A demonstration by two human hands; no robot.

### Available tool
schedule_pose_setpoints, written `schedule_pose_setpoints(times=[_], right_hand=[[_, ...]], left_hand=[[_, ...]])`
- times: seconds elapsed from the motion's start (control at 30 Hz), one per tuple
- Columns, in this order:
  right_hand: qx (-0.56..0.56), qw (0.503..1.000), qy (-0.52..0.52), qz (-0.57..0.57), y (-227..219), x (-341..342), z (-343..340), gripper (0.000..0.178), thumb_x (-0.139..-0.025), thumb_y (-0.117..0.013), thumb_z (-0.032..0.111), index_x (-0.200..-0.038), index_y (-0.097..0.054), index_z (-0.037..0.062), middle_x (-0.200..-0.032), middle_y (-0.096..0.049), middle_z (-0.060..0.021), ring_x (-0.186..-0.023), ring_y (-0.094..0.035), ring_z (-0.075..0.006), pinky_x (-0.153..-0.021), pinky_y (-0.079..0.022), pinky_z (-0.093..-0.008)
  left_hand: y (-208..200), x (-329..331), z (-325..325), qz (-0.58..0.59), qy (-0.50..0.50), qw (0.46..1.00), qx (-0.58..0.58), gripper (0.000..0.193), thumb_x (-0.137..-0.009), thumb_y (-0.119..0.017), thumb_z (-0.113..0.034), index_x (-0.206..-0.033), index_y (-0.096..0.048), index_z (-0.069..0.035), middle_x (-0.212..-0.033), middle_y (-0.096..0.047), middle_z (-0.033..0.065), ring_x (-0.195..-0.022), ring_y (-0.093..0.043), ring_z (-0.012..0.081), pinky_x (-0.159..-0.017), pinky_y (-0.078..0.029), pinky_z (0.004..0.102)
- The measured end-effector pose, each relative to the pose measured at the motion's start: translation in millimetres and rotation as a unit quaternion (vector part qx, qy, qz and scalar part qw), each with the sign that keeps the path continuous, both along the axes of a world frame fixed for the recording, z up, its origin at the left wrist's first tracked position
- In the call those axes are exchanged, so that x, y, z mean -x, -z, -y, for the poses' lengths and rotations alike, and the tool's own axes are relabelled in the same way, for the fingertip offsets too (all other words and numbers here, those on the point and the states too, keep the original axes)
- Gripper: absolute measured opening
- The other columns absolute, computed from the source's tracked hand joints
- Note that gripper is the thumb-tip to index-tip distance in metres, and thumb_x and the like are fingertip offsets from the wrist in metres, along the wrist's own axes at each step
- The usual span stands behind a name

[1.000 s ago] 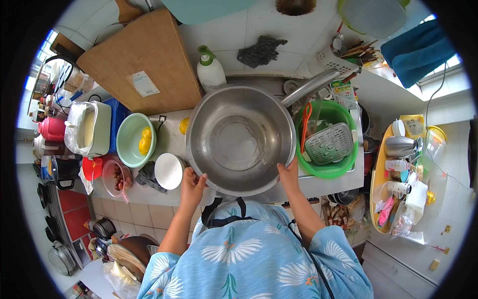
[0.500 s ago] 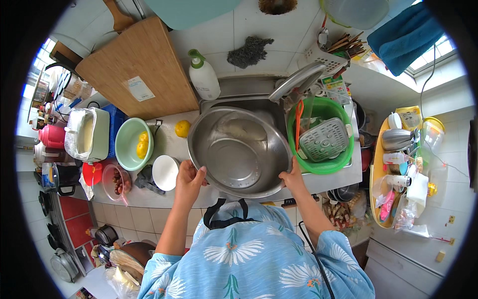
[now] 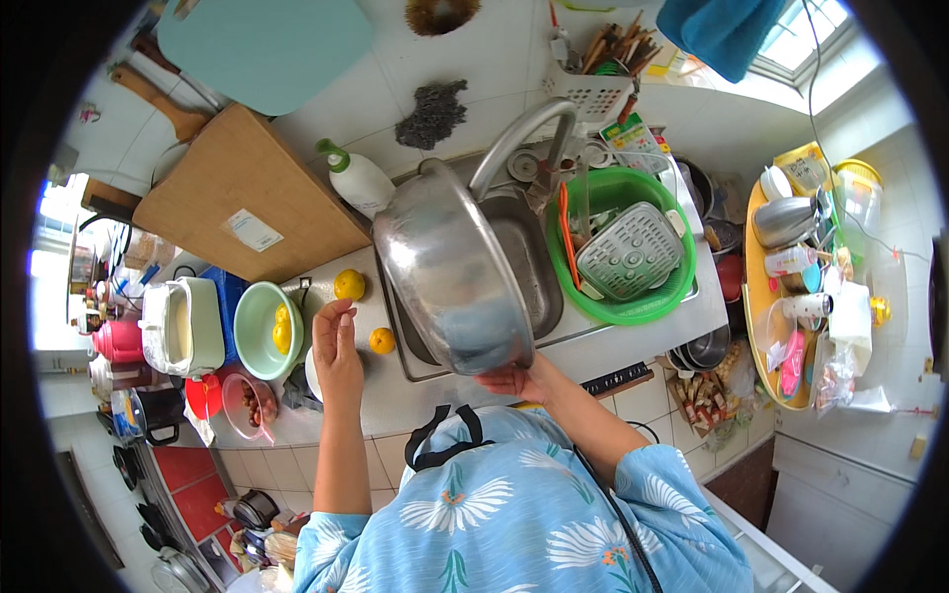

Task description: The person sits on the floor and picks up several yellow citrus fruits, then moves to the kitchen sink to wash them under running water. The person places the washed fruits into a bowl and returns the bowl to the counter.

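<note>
A large stainless steel basin (image 3: 445, 267) is tipped up on its side over the sink (image 3: 524, 247), its outer wall and underside partly facing me. My right hand (image 3: 514, 380) grips the basin's near lower edge, with some fingers hidden beneath it. Apart from the basin, my left hand (image 3: 336, 341) is raised over the counter, open, its fingers stretched upward and empty. Close to its fingertips lies a yellow-orange citrus fruit (image 3: 349, 285). A smaller orange fruit (image 3: 382, 341) sits just right of that hand, and a white bowl (image 3: 313, 376) is mostly hidden behind the wrist.
Right of the sink stands a green basket (image 3: 618, 314) holding a grey perforated rack. The curved faucet (image 3: 524, 143) arches behind the basin. A pump bottle (image 3: 358, 181) and wooden board (image 3: 252, 193) lean at the back left; a pale green bowl (image 3: 259, 364) holds yellow fruit.
The basin has gone from lying nearly level to tipped on its side. My left hand has let go of its rim and moved left. The smaller orange fruit and the sink have come into sight.
</note>
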State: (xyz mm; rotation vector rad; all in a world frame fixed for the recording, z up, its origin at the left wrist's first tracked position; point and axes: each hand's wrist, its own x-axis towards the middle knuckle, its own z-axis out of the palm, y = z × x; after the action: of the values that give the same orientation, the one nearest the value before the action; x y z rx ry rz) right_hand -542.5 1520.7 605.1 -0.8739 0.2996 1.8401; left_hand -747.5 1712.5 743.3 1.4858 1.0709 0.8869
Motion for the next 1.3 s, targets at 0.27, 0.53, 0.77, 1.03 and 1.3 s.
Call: schedule_pose_setpoints(times=[0.27, 0.53, 0.77, 1.03, 1.3], right_hand=[[0.007, 0.997, -0.050, -0.061, 7, 1, 20, 0.056, -0.101, -0.034, 0.042, -0.121, -0.052, -0.0071, -0.112, -0.065, -0.0283, -0.100, -0.068, -0.0358, -0.084, -0.058, -0.0439], [0.020, 0.969, 0.106, 0.221, 17, 20, 32, 0.051, -0.084, -0.051, 0.002, -0.134, -0.041, 0.0022, -0.102, -0.062, -0.0142, -0.078, -0.067, -0.0276, -0.070, -0.062, -0.0409], [0.041, 0.998, 0.021, 0.053, -28, 14, 30, 0.044, -0.085, -0.047, 0.003, -0.128, -0.041, 0.0028, -0.105, -0.060, -0.0222, -0.078, -0.068, -0.0383, -0.064, -0.061, -0.0474], [0.109, 0.984, 0.079, 0.119, -54, 41, 46, 0.073, -0.076, -0.055, 0.000, -0.142, -0.025, -0.0058, -0.107, -0.062, -0.0184, -0.060, -0.064, -0.0263, -0.052, -0.057, -0.0422], [0.106, 0.701, 0.198, 0.677, -30, 106, 116, 0.095, -0.075, -0.056, 0.001, -0.154, -0.004, 0.0004, -0.147, -0.036, -0.0215, -0.113, -0.054, -0.0263, -0.089, -0.047, -0.0301]], left_hand=[[32, 19, 16, -0.086, -0.016, 0.986, 0.140, 0.028, -0.101, -0.045, -0.018, -0.123, -0.054, -0.004, -0.121, -0.055, 0.0051, -0.116, -0.051, 0.0155, -0.099, -0.037, 0.0279], [52, 37, 24, -0.033, -0.041, 0.984, 0.168, 0.033, -0.101, -0.048, -0.027, -0.125, -0.053, -0.005, -0.117, -0.057, 0.0029, -0.107, -0.052, 0.0129, -0.095, -0.038, 0.0281], [79, 62, 5, -0.013, 0.004, 0.982, 0.187, 0.038, -0.101, -0.045, -0.032, -0.129, -0.049, -0.007, -0.117, -0.059, 0.0045, -0.110, -0.052, 0.0146, -0.096, -0.038, 0.0306], [106, 92, -16, 0.026, 0.006, 0.982, 0.188, 0.033, -0.101, -0.046, -0.025, -0.128, -0.053, -0.007, -0.114, -0.060, 0.0036, -0.102, -0.055, 0.0139, -0.088, -0.043, 0.0286], [133, 111, -10, 0.011, 0.139, 0.955, 0.261, 0.048, -0.091, -0.060, -0.023, -0.133, -0.048, -0.001, -0.120, -0.060, 0.0102, -0.109, -0.059, 0.0207, -0.093, -0.047, 0.0329]])
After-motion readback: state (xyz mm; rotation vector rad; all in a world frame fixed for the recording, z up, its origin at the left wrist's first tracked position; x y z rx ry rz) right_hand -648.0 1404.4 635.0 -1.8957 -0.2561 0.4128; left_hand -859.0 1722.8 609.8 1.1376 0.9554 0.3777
